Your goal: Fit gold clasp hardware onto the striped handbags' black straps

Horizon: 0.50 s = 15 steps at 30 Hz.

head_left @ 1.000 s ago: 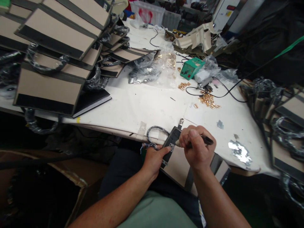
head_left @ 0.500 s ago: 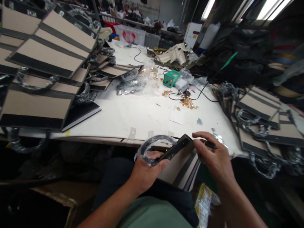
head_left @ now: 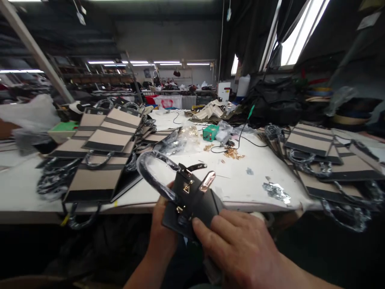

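A black handbag piece [head_left: 197,200] is held up in front of me, tilted, with its dark face showing. It carries a gold triangular fitting, small gold fittings where the handle joins, and a strap with a shiny gold tip [head_left: 207,180]. Its curved handle [head_left: 153,172] is wrapped in clear plastic and arches up to the left. My left hand [head_left: 164,224] grips the piece from behind at its left side, fingers partly hidden. My right hand [head_left: 240,241] is closed on its lower right, one fingertip pressing the dark face.
Stacks of beige-and-black striped bag panels with wrapped handles lie on the left [head_left: 99,176] and right [head_left: 319,160] of the white table [head_left: 240,188]. Beyond are a green box [head_left: 210,132] with a cable, loose gold fittings [head_left: 233,153] and crumpled plastic bags [head_left: 177,142].
The handbag piece has been turned from its beige striped side to its dark face with gold fittings. My right hand has moved from its top corner to its lower right. My view has tilted up.
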Available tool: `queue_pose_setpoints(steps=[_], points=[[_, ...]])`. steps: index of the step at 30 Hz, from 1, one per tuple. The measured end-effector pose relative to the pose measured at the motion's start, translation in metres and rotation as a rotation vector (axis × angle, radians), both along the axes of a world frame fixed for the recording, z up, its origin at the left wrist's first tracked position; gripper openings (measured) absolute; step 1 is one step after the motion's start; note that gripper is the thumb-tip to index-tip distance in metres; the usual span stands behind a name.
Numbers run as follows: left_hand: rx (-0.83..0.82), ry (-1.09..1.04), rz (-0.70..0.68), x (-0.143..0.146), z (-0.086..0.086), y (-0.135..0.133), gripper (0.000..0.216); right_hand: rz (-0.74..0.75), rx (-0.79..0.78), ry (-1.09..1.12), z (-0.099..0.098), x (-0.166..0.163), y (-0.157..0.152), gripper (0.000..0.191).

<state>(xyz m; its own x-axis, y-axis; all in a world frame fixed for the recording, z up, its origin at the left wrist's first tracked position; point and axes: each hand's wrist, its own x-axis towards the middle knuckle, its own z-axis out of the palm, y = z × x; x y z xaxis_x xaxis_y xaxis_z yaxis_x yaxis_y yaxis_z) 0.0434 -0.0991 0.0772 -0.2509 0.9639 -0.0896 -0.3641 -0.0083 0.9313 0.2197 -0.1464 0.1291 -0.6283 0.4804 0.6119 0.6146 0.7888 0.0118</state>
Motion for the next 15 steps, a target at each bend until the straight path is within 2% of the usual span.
queue_pose_setpoints(steps=[3,6,8,9,12,15], points=[[-0.136,-0.322,-0.098,0.0,-0.016,-0.021,0.032,-0.047,-0.202,0.101,-0.025,-0.027,0.005,0.042],[-0.154,-0.479,-0.157,-0.012,-0.019,-0.026,0.047,-0.09,-0.393,0.135,-0.047,-0.043,0.011,0.06],[-0.145,-0.498,-0.194,-0.02,-0.017,-0.021,0.06,-0.075,-0.453,0.136,-0.055,-0.051,0.016,0.07],[-0.158,-0.494,-0.202,-0.023,-0.017,-0.017,0.06,-0.054,-0.474,0.133,-0.058,-0.054,0.018,0.073],[-0.275,-0.487,-0.185,-0.025,-0.015,-0.004,0.038,0.001,-0.517,0.107,-0.058,-0.06,0.025,0.071],[-0.327,-0.478,-0.111,-0.021,-0.012,0.01,0.026,0.048,-0.545,0.075,-0.056,-0.057,0.034,0.057]])
